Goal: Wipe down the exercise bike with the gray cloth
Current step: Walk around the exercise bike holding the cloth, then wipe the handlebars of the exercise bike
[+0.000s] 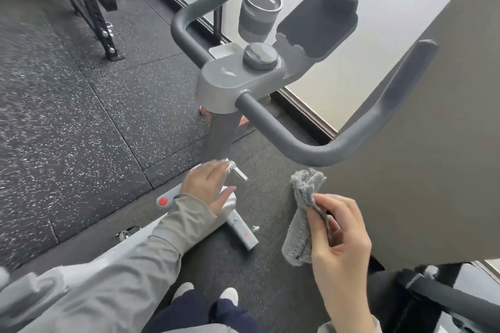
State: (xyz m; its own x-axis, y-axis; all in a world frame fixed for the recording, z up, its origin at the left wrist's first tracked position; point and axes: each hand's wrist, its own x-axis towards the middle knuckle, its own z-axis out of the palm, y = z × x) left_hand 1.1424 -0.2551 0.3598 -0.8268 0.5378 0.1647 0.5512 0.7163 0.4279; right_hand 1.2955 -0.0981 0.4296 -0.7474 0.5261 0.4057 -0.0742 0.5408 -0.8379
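Gray cloth [300,213]: soft, light, limp; bunch before wiping. Right hand [338,235] grip pinching upper fold. Left hand [208,186] grip spread against exercise bike [238,81] frame.

**Bike and cloth, seen from above**

The exercise bike [238,81] fills the middle of the frame. It has a gray console housing with a round dark knob on top, and a dark gray post drops from it toward the lower centre. Its dark, matte handlebars curve out to the upper left and sweep round to the right side of the frame. A gray cup sits in the holder above the knob, with a dark device cradle to its right. Pale gray frame parts with red dots lie low, left of centre. The gray cloth [303,213] is fuzzy, bunched and folded lengthwise; it hangs upright at lower right of centre, below the right handlebar, apart from the bike.
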